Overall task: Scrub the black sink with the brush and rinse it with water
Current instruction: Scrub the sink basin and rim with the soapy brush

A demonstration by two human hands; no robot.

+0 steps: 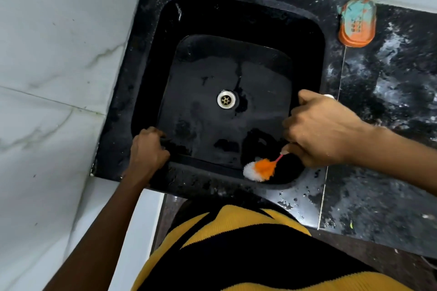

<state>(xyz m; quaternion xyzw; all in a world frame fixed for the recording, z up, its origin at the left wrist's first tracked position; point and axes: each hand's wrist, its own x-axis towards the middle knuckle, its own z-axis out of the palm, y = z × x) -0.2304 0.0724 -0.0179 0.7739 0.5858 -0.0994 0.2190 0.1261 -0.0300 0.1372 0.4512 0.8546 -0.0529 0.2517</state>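
1 black sink (305,38) is set in the counter (383,92), 1 drain (226,99) at its middle. The right hand (324,130) grips 1 brush (260,169), bristles on the sink's near wall. The left hand (147,149) curls over the sink's near-left rim. 1 orange soap dish (357,23) lies right of the sink.

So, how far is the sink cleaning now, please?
Done: the black sink floor is already wet around the drain. In hand: the right hand holds the brush, bristles at the near right corner, while the left hand grips the near rim. Left: any remaining scrubbing and the rinse; no running water shows.
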